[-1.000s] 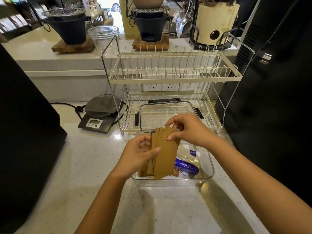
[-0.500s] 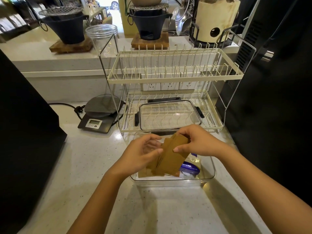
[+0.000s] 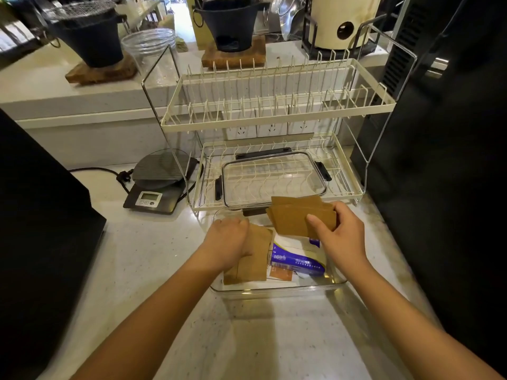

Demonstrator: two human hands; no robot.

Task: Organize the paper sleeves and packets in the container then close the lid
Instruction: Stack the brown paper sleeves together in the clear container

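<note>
Your right hand (image 3: 340, 237) grips a fanned bundle of brown paper sleeves (image 3: 300, 218), thumb curled over the front, holding them above the far right part of the clear rectangular plastic container (image 3: 277, 291) that sits on the pale speckled countertop (image 3: 153, 259). Your left hand (image 3: 229, 238) rests knuckles-up on a second stack of brown paper sleeves (image 3: 251, 261) lying in the container's left side; its fingers curl down over the stack's far edge, though you cannot tell whether they actually clamp it. Beside that stack, in the middle of the container, lies a blue and white tissue packet (image 3: 295, 263), with an orange-brown packet (image 3: 280, 275) partly under it. The clear lid with black clips (image 3: 274, 178) lies flat on the lower tier of the cream wire dish rack (image 3: 277, 116), just behind the container. A dark digital kitchen scale (image 3: 157, 185) stands to the rack's left.
</note>
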